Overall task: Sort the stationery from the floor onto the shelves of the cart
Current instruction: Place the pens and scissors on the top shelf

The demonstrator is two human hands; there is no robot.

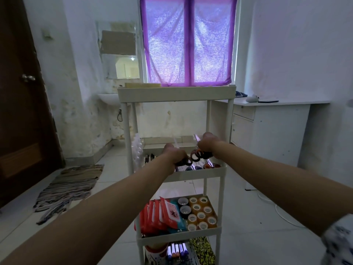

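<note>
Holding one pair of scissors each, the left hand [174,155] and the right hand [208,143] are being kept just above the second shelf [198,174] of the cart [175,91]. The fingers are curled round the black-handled scissors [184,160] on the left and the orange-handled scissors [198,154] on the right, blades pointing up and away. It is judged that they are being lowered onto this shelf; they should be laid flat beside the orange scissors [210,165] already lying there, blades turned away from the fingers. Nearer, the lower shelf is carrying red packets [162,215] and tape rolls [201,213], and markers [176,251] are standing below. The cart posts are narrowing the way in from both sides. Beyond, probably a sink [108,97], a white desk [277,104] and a purple curtain [188,41] are being seen.
</note>
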